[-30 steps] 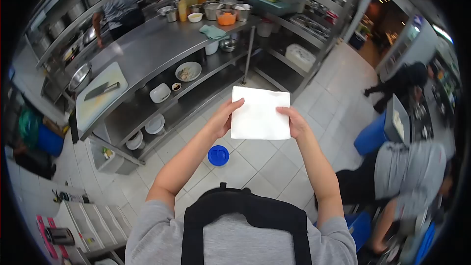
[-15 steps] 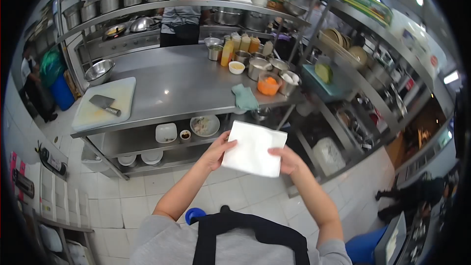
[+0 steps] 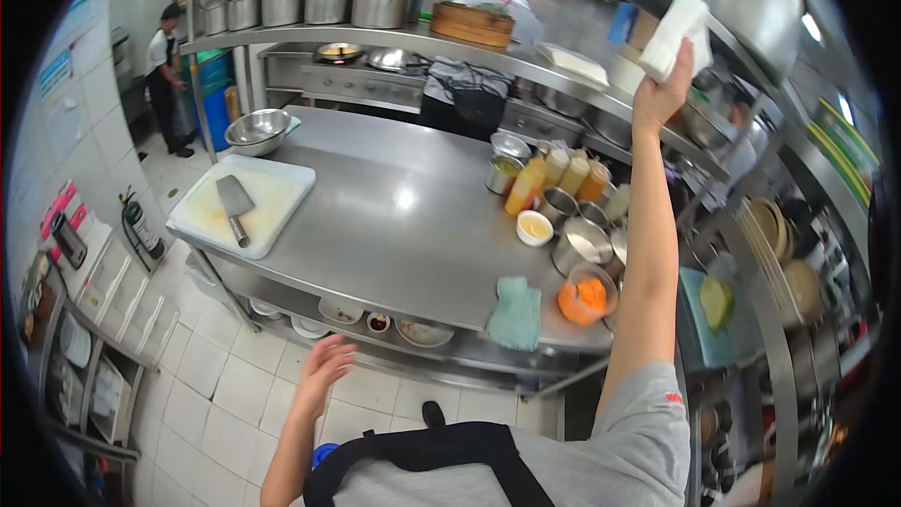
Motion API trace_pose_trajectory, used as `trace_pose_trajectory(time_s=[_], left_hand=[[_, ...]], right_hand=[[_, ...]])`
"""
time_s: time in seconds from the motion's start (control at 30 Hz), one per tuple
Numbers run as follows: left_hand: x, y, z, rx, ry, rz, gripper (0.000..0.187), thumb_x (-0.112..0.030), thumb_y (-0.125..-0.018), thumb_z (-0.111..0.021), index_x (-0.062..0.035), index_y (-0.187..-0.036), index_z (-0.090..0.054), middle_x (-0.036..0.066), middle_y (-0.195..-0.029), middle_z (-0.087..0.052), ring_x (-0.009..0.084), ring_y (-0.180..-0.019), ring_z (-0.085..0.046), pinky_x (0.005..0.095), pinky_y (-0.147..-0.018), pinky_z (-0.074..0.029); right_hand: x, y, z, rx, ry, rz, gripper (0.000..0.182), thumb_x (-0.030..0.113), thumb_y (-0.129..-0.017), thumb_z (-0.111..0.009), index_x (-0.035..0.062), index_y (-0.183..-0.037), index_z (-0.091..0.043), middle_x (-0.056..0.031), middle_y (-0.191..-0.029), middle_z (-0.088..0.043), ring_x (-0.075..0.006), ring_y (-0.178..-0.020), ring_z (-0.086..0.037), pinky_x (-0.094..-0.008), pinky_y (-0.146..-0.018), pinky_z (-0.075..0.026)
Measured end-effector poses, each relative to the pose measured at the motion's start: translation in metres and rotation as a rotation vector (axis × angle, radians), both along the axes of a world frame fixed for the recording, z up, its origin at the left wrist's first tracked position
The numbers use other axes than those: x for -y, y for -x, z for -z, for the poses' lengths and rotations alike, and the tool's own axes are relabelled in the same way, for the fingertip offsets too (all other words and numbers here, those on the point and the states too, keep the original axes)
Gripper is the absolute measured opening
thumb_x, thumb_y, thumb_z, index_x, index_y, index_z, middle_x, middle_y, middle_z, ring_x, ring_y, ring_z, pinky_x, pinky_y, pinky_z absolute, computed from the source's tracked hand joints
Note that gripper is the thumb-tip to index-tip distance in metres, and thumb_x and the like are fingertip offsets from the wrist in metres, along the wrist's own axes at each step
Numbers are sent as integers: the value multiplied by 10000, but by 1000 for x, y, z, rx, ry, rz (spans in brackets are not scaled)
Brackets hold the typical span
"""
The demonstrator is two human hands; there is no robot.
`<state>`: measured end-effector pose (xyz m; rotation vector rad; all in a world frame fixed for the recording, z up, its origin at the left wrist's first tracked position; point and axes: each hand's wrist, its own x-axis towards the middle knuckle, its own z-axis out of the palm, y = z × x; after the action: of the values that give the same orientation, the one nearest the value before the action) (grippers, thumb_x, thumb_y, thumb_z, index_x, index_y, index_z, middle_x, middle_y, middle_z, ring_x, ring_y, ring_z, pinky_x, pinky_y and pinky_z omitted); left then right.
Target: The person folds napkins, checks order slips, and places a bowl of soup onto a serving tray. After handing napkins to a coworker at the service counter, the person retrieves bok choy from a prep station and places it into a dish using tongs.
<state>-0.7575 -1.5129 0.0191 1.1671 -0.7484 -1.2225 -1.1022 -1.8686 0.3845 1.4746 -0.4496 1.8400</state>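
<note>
Left hand (image 3: 324,371), lower centre: empty, fingers loosely spread. If the right forearm (image 3: 654,244) dipped, it might knock the tub (image 3: 574,311) on the surface (image 3: 404,235). Upper right, the right hand (image 3: 664,99) grips the white stack (image 3: 676,33); a one-handed hold could let it splay.

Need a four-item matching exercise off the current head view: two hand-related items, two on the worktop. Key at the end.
Column one
A. White bundle
B. Cleaver
C. Teal cloth
D. Left hand

Column two
1. Lying on the white cutting board
2. Open, holding nothing
3. Gripped in the raised right hand
4. On the steel table, at its near edge

Pairs: A-3, B-1, C-4, D-2
</note>
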Motion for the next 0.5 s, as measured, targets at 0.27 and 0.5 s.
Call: trace_pose_trajectory(time_s=[0.27,0.5], left_hand=[[-27,12,30,-26,-256,-685,396,-239,-852,-566,-118,-1219,-481,69,-1088,-601,141,-951,-562,284,-789,-425],[-61,26,61,133,-205,-707,468,-201,-879,-556,-64,-1296,-392,117,-1128,-569,150,-1009,-542,291,-847,-434]], right_hand=[[267,-5,-17,-844,-885,613,617,-8,-747,-434,111,-1348,-363,-155,-1307,-458,-323,-1200,-439,-416,-965,-377],[264,15,-72,-930,-698,425,495,268,-844,-490,26,-1274,-447,-200,-1185,-523,-324,-1111,-488,-397,-904,-407]])
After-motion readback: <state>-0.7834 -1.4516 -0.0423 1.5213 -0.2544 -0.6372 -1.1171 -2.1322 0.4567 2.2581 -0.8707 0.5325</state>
